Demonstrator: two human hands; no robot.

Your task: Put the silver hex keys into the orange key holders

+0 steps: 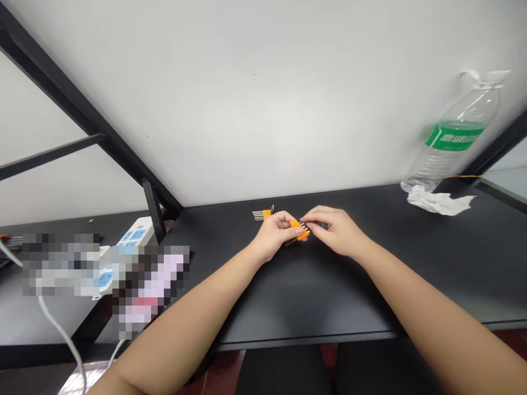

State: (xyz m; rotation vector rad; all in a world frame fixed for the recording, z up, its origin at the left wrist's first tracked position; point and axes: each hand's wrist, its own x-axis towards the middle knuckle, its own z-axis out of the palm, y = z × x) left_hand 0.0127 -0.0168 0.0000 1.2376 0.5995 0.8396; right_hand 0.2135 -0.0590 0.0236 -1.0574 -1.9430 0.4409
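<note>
My left hand [272, 235] is closed on an orange hex key holder [300, 230], with the thumb pressed on its front. Metal key shafts [305, 226] stick out of the holder's right side, and a dark piece shows below it. At that side, the fingers of my right hand [335, 229] are closed around a slim dark hex key [322, 224], partly hidden by the fingers. Just behind my left hand, a second orange holder [267, 213] with several silver keys [258, 215] lies on the black table [288, 296].
A large clear bottle [457, 137] with a green label leans at the wall on the right, a crumpled tissue [440, 202] before it. To the left are a white power strip [138, 233], a blurred-out pinkish item [158, 282], a white cable [60, 326] and black frame bars [99, 134].
</note>
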